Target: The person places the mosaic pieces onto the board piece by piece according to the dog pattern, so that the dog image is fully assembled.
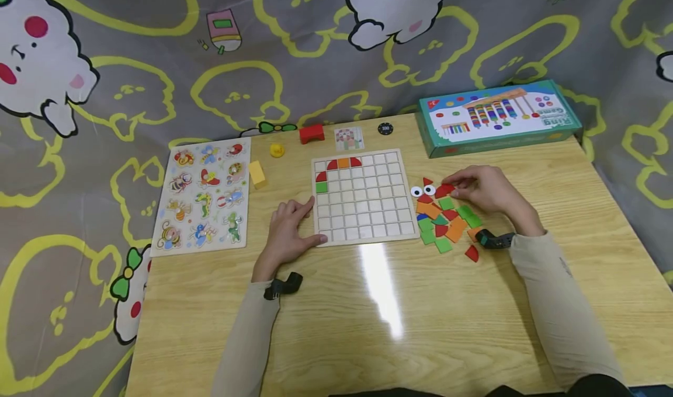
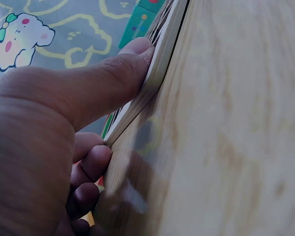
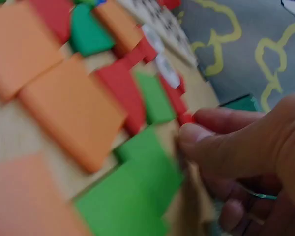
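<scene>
A square wooden grid board [image 1: 363, 204] lies on the table. My left hand [image 1: 286, 233] grips its lower left, thumb at the corner and index finger along the left side; in the left wrist view the thumb [image 2: 123, 69] presses the board's edge [image 2: 155, 81]. Red quarter-round pieces, an orange square [image 1: 343, 163] and a green square [image 1: 322, 187] fill some upper-left cells. To the board's right, my right hand [image 1: 486, 190] pinches a red piece [image 1: 444, 191] at the top of a loose pile, thumb and index fingertips together on its edge. Green squares [image 3: 132, 196] lie just below those fingertips.
Two white googly-eye discs [image 1: 429, 190] lie in the pile. A puzzle board with insects [image 1: 202, 195] is at the left, beside a yellow block [image 1: 257, 174]. Behind stand a yellow duck [image 1: 277, 150], red block [image 1: 312, 133], picture card [image 1: 349, 139], black chip [image 1: 385, 129] and green box [image 1: 499, 119].
</scene>
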